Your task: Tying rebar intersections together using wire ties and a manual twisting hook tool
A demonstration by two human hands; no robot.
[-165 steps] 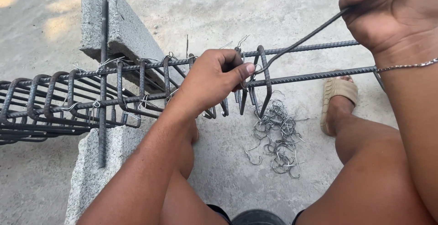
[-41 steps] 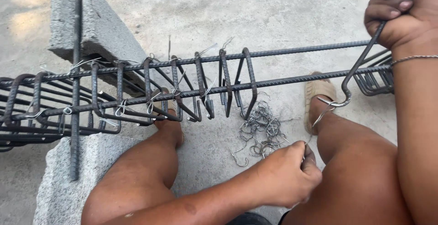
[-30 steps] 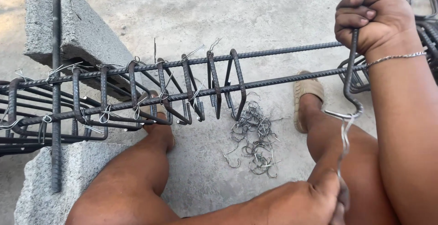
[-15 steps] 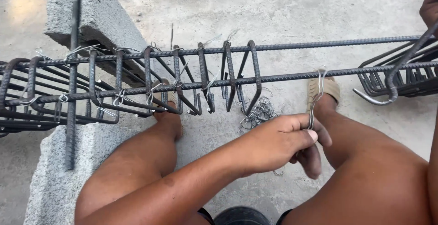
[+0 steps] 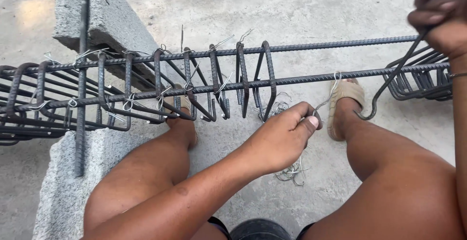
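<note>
At frame's top right, right hand [image 5: 440,23] cut off, gripping hooked tool [image 5: 389,82]

Looks like an outdoor building site or rebar yard, not a proper workshop. Bare concrete floor [image 5: 301,11] in sunlight, a rebar cage [image 5: 146,89] propped on rough concrete blocks [image 5: 104,23], loose tie wire bits [image 5: 292,172] scattered on the ground, and the person squats there in sandals [image 5: 343,99].

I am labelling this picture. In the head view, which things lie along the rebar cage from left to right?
Concrete block → tied stirrups → left hand pinching tie wire → sandal → hooked tool → loose stirrups → right hand.
</note>
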